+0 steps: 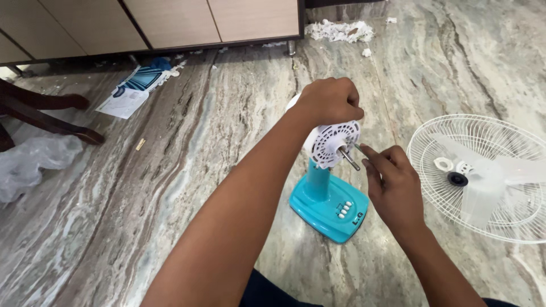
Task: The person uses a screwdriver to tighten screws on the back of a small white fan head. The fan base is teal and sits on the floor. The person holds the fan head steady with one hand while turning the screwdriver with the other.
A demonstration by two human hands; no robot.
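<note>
Fan motor head [331,142] sits centre frame on a turquoise stand [330,202], white vented face turned toward lower right, metal shaft [348,158] sticking out of it; left hand [330,101] is clamped over the top of the motor head, fingers curled shut round the housing; right hand [392,185] comes in from lower right, thumb and forefinger pinched together just beside the shaft tip, on something small and thin; can't tell what it is; other fingers loosely folded. Base of the stand has a row of white buttons [343,209] and a dark printed mark near its right corner; white fan guard with blades [483,176] lies flat on the marble floor [199,170] at right, near the right hand but not touching. Printed leaflet [133,91], white with blue striped block, lies upper left below the cabinet [170,23]; clear plastic bag [31,162] at left edge; shredded white packing scraps [340,31] top centre.
</note>
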